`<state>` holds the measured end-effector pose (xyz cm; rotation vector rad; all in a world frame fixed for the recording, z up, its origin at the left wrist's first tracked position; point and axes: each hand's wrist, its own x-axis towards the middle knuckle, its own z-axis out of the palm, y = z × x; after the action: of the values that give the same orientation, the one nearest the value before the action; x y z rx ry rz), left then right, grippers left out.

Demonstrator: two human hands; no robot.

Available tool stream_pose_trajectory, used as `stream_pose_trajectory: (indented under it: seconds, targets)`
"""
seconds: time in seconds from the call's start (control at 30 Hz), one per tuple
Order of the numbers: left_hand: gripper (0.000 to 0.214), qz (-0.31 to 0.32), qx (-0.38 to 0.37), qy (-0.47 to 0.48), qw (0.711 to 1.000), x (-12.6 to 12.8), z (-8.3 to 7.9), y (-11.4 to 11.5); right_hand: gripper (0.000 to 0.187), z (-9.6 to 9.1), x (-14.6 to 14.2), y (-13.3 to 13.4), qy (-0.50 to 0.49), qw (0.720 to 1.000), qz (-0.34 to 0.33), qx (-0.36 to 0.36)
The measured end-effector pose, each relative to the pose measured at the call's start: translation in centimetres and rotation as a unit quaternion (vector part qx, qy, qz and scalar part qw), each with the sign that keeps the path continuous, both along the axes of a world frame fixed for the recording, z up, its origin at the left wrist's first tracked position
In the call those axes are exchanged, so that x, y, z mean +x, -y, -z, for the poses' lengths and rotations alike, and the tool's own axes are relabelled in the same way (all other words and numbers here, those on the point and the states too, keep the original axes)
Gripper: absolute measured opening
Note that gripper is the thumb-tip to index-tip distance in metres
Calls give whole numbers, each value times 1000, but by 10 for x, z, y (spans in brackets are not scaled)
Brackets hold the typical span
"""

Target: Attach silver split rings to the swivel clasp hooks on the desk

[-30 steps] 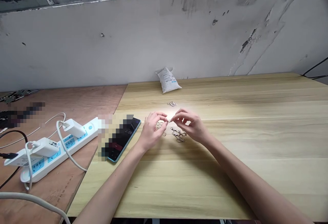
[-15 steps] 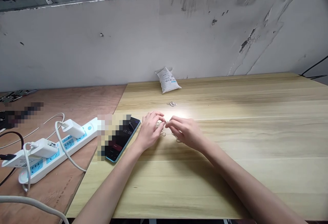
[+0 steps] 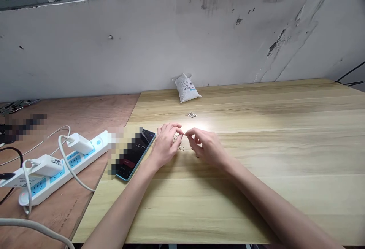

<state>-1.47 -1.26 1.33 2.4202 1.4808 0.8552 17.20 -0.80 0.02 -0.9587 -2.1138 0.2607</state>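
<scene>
Currently | left hand (image 3: 165, 146), right hand (image 3: 205, 147) raised, facing | fingers pinching tiny metal ring (image 3: 184, 133)

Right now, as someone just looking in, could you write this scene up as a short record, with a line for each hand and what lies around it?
Left hand: fingertips at a tiny metal piece
Right hand: fingertips beside the same piece
Beneath the hands: small gold-coloured rings
Farther along: metal clasps
Surface: light wooden table
Also there: smartphone, white power strip, white sack
</scene>
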Motion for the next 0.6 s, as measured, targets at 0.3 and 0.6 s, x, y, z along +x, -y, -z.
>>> stream_pose_trajectory:
  seconds: [0.3,0.6]
  targets:
    - [8,-13,2,-16,1000,-2,-1,-2,23,-2,-2,2,56,998,3,-1]
    - [8,-25,-7,12,1000,-8,-2,-6,36,0,0,2,127,991,-20,27]
